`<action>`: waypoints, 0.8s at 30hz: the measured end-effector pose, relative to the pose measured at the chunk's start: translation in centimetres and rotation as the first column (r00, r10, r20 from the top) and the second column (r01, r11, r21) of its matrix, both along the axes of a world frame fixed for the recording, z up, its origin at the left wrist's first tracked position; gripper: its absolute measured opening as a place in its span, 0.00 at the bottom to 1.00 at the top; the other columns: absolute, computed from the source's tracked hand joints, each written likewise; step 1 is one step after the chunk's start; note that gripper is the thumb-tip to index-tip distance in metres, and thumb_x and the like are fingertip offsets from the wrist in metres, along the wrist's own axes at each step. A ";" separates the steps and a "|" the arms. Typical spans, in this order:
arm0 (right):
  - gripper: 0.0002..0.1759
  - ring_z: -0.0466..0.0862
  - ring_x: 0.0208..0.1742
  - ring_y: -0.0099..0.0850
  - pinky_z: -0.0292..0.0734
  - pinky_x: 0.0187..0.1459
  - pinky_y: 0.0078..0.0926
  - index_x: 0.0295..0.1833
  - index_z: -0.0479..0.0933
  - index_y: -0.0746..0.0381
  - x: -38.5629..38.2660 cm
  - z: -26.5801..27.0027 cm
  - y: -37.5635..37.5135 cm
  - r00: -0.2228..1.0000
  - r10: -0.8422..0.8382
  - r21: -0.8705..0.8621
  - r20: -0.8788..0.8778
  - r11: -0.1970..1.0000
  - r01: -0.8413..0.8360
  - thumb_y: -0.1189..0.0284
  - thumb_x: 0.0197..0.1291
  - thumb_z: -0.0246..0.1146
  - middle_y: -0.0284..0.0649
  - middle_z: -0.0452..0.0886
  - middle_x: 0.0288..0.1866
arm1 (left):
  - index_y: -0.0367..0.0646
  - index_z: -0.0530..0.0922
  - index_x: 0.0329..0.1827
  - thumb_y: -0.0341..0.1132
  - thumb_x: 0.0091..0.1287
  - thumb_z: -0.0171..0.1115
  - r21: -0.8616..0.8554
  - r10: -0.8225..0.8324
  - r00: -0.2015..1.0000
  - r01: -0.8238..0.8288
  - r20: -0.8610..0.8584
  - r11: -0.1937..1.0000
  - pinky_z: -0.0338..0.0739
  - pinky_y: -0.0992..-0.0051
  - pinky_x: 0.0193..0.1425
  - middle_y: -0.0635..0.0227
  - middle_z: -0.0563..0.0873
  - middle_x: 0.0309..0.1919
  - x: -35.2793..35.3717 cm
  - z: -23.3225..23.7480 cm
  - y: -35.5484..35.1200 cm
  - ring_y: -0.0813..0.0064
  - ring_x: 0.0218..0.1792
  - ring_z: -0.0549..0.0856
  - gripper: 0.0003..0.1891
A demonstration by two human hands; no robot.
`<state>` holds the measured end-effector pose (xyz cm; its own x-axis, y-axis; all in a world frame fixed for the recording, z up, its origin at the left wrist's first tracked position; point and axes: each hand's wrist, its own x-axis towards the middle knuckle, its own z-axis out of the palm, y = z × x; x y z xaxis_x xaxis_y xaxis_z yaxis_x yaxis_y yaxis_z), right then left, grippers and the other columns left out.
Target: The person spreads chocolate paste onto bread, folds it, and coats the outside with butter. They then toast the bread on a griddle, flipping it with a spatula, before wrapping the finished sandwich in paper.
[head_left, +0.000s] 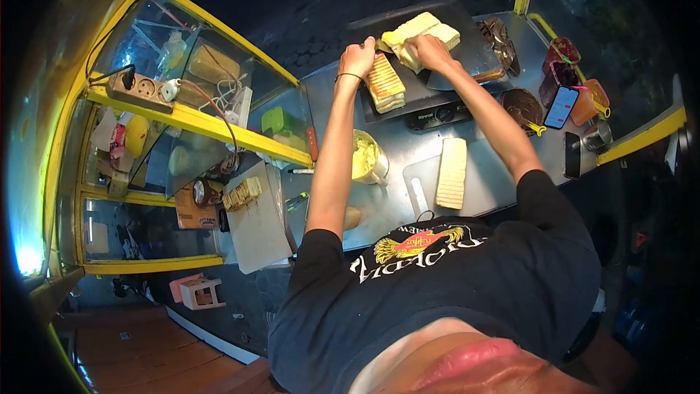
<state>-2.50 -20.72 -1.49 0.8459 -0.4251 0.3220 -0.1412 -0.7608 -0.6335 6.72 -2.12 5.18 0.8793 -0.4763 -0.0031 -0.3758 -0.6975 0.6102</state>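
My left hand (356,60) is closed at the far end of a browned, grill-striped toast loaf (385,84) on the dark griddle (364,29). Its fingertips are partly hidden. My right hand (430,52) has curled fingers at the near side of pale bread blocks (419,28), also on the griddle. Yellow spread shows on the bread just left of this hand; what its fingers hold, if anything, is hidden. Closer to my body, another pale ridged loaf (452,173) lies on the metal counter (415,153).
A tub of yellow spread (367,157) stands left of the loaf. Dark spread fills a container (522,107) on the right, near a propped phone (561,107) and coloured tubs (588,106). Left are a cutting board (259,233), bread slices (242,193) and a yellow-framed glass case (219,131).
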 end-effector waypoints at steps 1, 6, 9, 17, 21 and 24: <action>0.14 0.85 0.44 0.52 0.79 0.46 0.42 0.49 0.85 0.60 0.0 -0.4 0.1 0.992 0.122 -0.090 -0.006 0.988 -0.122 0.65 0.66 0.60 0.52 0.86 0.39 | 0.37 0.87 0.33 0.59 0.68 0.46 -0.020 0.019 1.000 -0.019 0.003 1.000 0.75 0.64 0.53 0.49 0.88 0.34 -0.1 -0.1 0.2 0.52 0.43 0.86 0.32; 0.16 0.87 0.46 0.47 0.79 0.51 0.39 0.51 0.84 0.62 -0.8 2.5 -3.1 0.994 -0.030 0.092 0.107 0.996 0.020 0.64 0.66 0.60 0.51 0.86 0.44 | 0.36 0.87 0.32 0.59 0.67 0.47 -0.111 0.025 0.999 -0.028 -0.030 0.993 0.75 0.64 0.53 0.47 0.88 0.33 0.1 -0.9 0.4 0.52 0.44 0.87 0.32; 0.16 0.86 0.48 0.38 0.78 0.52 0.33 0.51 0.84 0.63 1.2 -2.0 -4.2 0.970 0.231 0.146 0.078 0.960 -0.241 0.64 0.66 0.60 0.49 0.87 0.47 | 0.39 0.88 0.34 0.59 0.66 0.48 -0.023 0.043 0.999 -0.043 -0.013 0.999 0.75 0.59 0.58 0.43 0.87 0.40 -1.3 -0.1 -0.6 0.46 0.51 0.85 0.30; 0.17 0.85 0.50 0.47 0.77 0.54 0.37 0.51 0.84 0.61 -1.0 0.8 -5.1 0.994 -0.023 0.028 -0.105 0.999 0.026 0.63 0.66 0.58 0.55 0.85 0.44 | 0.37 0.87 0.37 0.60 0.66 0.50 -0.029 0.030 0.999 -0.029 0.027 0.999 0.76 0.60 0.57 0.40 0.86 0.41 -1.8 -1.2 -0.7 0.46 0.50 0.85 0.31; 0.17 0.86 0.49 0.50 0.79 0.52 0.39 0.51 0.84 0.63 -0.3 1.0 -6.0 0.976 0.216 0.064 0.026 0.974 -0.217 0.64 0.67 0.58 0.55 0.85 0.47 | 0.37 0.87 0.35 0.60 0.66 0.50 -0.015 0.038 0.996 -0.037 0.077 0.999 0.76 0.61 0.56 0.41 0.87 0.40 -1.9 -1.0 -1.8 0.47 0.49 0.86 0.32; 0.17 0.85 0.44 0.55 0.80 0.47 0.45 0.46 0.84 0.65 -2.2 2.4 -6.3 0.981 -0.171 0.067 0.096 0.984 0.165 0.65 0.66 0.56 0.57 0.85 0.42 | 0.36 0.87 0.39 0.60 0.67 0.50 0.021 0.036 0.997 -0.038 0.062 0.999 0.76 0.60 0.57 0.41 0.86 0.42 -2.8 -0.8 -2.2 0.46 0.51 0.85 0.32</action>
<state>-4.68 -27.00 0.89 0.7252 -0.5789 0.3729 -0.1965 -0.6930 -0.6936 3.94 -4.27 4.34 0.8951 -0.4439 0.0418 -0.3859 -0.7244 0.5712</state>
